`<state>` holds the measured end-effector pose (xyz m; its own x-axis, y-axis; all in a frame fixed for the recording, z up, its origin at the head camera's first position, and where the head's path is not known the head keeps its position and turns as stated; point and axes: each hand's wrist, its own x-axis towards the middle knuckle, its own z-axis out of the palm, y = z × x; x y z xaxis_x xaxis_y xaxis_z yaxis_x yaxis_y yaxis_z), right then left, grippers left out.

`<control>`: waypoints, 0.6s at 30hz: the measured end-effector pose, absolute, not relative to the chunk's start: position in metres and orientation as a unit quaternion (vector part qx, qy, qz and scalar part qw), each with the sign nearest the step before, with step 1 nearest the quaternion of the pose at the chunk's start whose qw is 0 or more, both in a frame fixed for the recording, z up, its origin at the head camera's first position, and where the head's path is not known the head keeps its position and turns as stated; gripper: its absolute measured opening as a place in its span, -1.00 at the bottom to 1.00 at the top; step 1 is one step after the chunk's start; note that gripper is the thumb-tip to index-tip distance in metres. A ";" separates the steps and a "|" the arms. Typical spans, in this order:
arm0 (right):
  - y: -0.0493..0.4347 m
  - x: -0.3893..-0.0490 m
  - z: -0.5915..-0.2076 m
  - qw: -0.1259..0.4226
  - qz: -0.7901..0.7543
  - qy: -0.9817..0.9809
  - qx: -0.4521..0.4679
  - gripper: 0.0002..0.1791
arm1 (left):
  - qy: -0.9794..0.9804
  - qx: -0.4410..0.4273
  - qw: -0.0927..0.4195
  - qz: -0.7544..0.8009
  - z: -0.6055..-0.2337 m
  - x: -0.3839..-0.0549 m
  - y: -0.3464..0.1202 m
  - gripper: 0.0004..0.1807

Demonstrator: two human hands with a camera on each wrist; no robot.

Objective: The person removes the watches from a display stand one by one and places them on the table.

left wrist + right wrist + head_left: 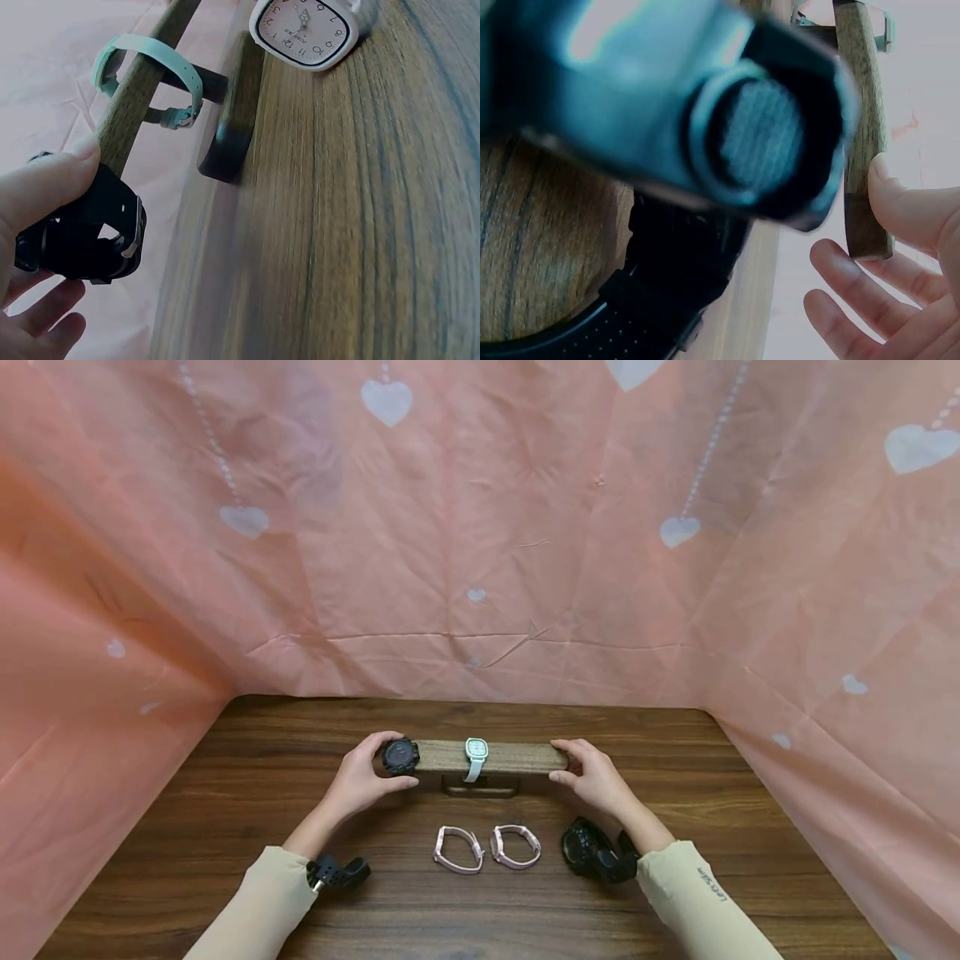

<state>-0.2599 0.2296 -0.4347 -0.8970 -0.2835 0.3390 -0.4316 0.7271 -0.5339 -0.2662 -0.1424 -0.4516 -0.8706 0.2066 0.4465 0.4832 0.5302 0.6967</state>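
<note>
A wooden bar stand (517,758) with a low base (480,792) is on the table. At its left end, a black watch (401,757) is looped round the bar, and my left hand (365,781) grips it, thumb at the near side and fingers at the far side. The left wrist view shows that thumb pressing where the watch strap (109,202) meets the bar. A mint green watch (476,752) hangs round the middle of the bar. My right hand (596,777) holds the bar's right end between thumb (904,202) and fingers.
Two pale pink watches (459,852) (516,847) stand on the wooden table (420,918) in front of the stand. A black watch (581,845) lies beside my right wrist. Pink curtain (480,568) with white hearts encloses the back and sides.
</note>
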 end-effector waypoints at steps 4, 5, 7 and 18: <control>0.229 -0.260 -0.434 0.123 0.310 -0.922 0.198 -0.47 | -0.859 -0.202 0.148 -0.446 -0.452 -0.262 -0.147 -0.26; 0.229 -0.260 -0.433 0.124 0.311 -0.921 0.198 -0.47 | -0.860 -0.202 0.148 -0.445 -0.452 -0.261 -0.148 -0.26; 0.229 -0.260 -0.433 0.123 0.310 -0.921 0.200 -0.48 | -0.864 -0.199 0.145 -0.440 -0.452 -0.259 -0.151 -0.26; 0.230 -0.261 -0.432 0.120 0.315 -0.918 0.208 -0.48 | -0.875 -0.192 0.151 -0.418 -0.453 -0.246 -0.163 -0.28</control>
<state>-0.2612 0.2299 -0.4324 -0.8847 -0.3071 0.3508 -0.4578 0.7149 -0.5286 -0.2460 -0.1632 -0.4534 -0.8807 0.2107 0.4242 0.4623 0.5771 0.6732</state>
